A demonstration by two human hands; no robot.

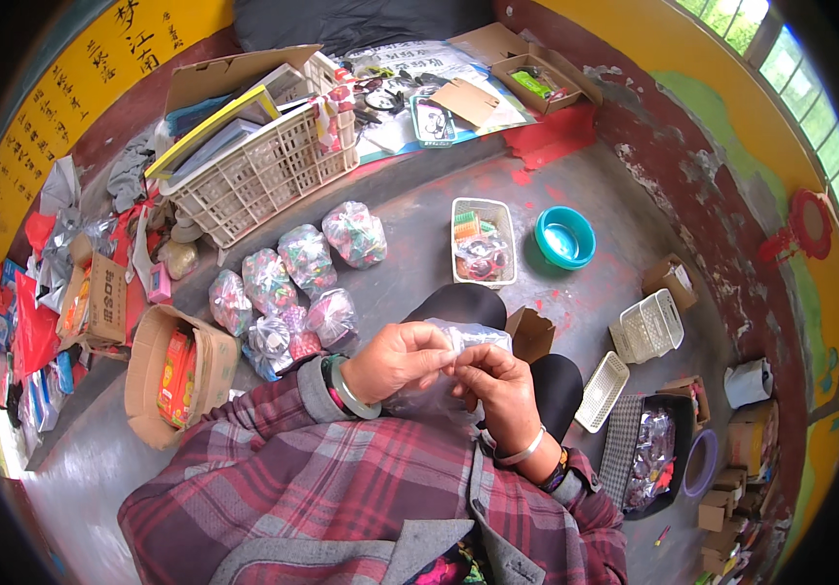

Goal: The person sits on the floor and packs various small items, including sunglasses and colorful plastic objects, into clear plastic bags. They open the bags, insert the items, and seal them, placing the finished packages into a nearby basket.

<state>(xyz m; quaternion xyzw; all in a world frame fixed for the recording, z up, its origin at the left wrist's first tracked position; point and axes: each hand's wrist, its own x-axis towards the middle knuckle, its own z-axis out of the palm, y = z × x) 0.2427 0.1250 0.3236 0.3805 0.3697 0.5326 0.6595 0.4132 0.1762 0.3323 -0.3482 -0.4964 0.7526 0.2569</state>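
Note:
Above my lap, my left hand point(399, 360) and my right hand point(496, 387) pinch a clear plastic bag point(434, 406) between thumbs and fingertips, close together. Part of the bag stands up beyond the fingers, and the rest hangs below them. What the bag holds, if anything, cannot be made out. On the floor ahead sits a white plastic basket point(484, 278) with small colourful items and clear packets. Teal plastic bowls point(586, 241) stand to its right. Several filled clear bags point(267, 281) are grouped on the floor to the left.
A cardboard box with orange-red packets point(218, 373) stands at the left. Beyond it is a large cream crate point(266, 183) of flat items. White baskets point(635, 333) and a black case point(671, 439) lie on the right. A small open carton point(532, 333) is by my knees.

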